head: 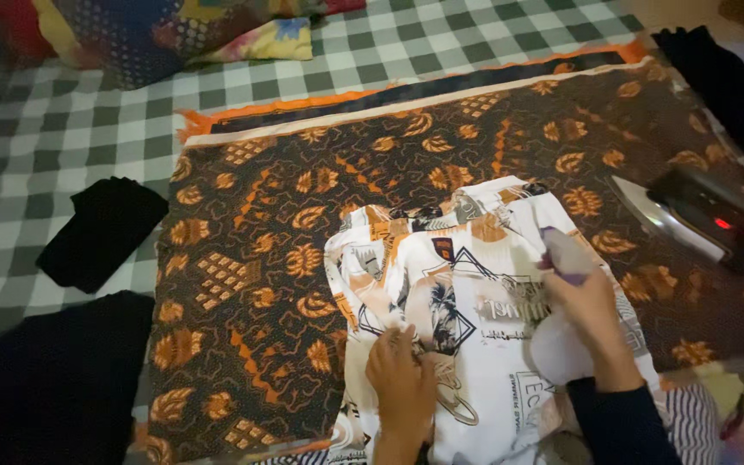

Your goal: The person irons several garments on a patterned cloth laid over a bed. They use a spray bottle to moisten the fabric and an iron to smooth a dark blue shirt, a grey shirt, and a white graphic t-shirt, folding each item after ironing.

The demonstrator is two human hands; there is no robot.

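A white printed garment [467, 284] with orange and black patterns lies on a brown and orange patterned cloth [303, 198]. My left hand [399, 379] presses flat on the garment's lower part, fingers together. My right hand [592, 314] grips a pale spray bottle [561, 327] with a purple top, held over the garment's right side.
An electric iron [699, 220] with a red light rests on the cloth at the right. Folded black clothes [101, 232] lie on the green checked sheet [62, 129] at the left, a dark pile [45, 387] below them. A colourful pillow [174, 30] sits top left.
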